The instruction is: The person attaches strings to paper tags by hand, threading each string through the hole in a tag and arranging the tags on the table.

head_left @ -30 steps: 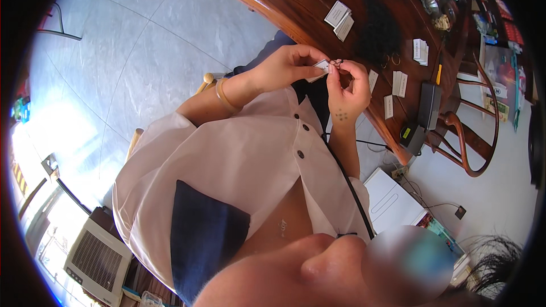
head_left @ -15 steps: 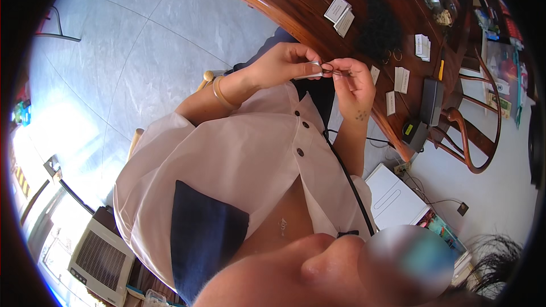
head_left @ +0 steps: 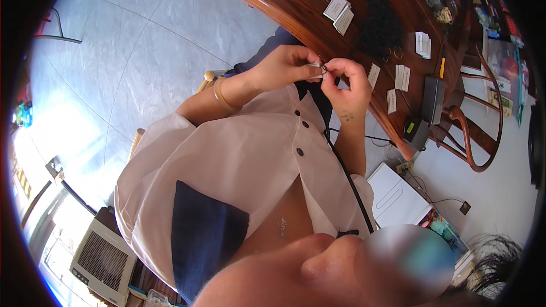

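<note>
Grey tiled floor (head_left: 125,51) extends along the left of the work area; a polished wooden table (head_left: 313,0) occupies the upper part, its curved edge running diagonally down toward a wooden chair (head_left: 492,150) at the right. Near the lower left stands a grilled, light-coloured appliance (head_left: 102,256).

Working position: both hands are raised in front of the body, close to the table edge, fingertips nearly meeting. Left hand (head_left: 293,63) – the one with a bangle (head_left: 220,96) at its wrist – pinches a small white tag (head_left: 314,74) between thumb and fingers. Right hand (head_left: 348,82) pinches a thin dark cord (head_left: 325,69) at the end of the tag, thumb and index finger drawn together. Whether the cord passes through the tag is too small to tell.

Table layout: a loose black heap (head_left: 381,28) lies beyond the right hand, with thin gold-coloured rings (head_left: 392,54) at its near edge. Overlapping white cards (head_left: 338,11) lie to the left of the heap; a fanned card stack (head_left: 422,45) lies to its right. Further right, a yellow stick-like item (head_left: 441,69) sits just above a long dark box (head_left: 434,99).
</note>
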A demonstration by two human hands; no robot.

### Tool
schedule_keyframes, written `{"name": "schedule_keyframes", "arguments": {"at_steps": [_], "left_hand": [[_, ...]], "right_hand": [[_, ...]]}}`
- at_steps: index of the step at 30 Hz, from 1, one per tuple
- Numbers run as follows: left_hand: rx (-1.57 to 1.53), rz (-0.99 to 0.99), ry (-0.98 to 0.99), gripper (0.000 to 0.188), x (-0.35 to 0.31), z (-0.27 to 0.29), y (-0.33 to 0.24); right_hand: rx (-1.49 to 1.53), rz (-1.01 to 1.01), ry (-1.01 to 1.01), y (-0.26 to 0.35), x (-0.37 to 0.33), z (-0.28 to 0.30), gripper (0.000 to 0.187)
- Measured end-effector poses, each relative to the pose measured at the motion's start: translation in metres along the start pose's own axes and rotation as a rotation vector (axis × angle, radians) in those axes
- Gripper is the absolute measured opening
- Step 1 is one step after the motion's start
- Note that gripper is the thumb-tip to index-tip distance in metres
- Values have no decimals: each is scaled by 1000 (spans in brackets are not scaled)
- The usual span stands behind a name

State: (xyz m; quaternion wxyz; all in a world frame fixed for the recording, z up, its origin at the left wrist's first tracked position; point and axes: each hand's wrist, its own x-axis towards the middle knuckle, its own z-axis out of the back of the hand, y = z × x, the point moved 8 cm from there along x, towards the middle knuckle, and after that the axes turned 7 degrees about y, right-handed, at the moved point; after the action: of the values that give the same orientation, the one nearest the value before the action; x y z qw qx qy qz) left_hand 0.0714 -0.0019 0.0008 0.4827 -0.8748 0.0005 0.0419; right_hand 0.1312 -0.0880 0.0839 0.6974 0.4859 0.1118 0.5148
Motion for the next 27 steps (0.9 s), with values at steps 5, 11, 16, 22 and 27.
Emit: {"name": "schedule_keyframes", "arguments": {"at_steps": [5, 11, 16, 22, 27], "left_hand": [[-24, -26, 63, 13, -1, -9, -4], [2, 19, -2, 16, -2, -1, -2], [35, 12, -29, 15, -2, 0, 1], [69, -20, -30, 16, -2, 0, 0], [92, -35, -31, 17, -2, -2, -1]], "right_hand": [[463, -55, -336, -23, -11, 12, 28], [709, -147, -450, -44, -21, 35, 31], [903, -363, -98, -49, -21, -4, 21], [547, -328, -63, -42, -14, -6, 15], [557, -344, -60, -40, -13, -7, 15]]}}
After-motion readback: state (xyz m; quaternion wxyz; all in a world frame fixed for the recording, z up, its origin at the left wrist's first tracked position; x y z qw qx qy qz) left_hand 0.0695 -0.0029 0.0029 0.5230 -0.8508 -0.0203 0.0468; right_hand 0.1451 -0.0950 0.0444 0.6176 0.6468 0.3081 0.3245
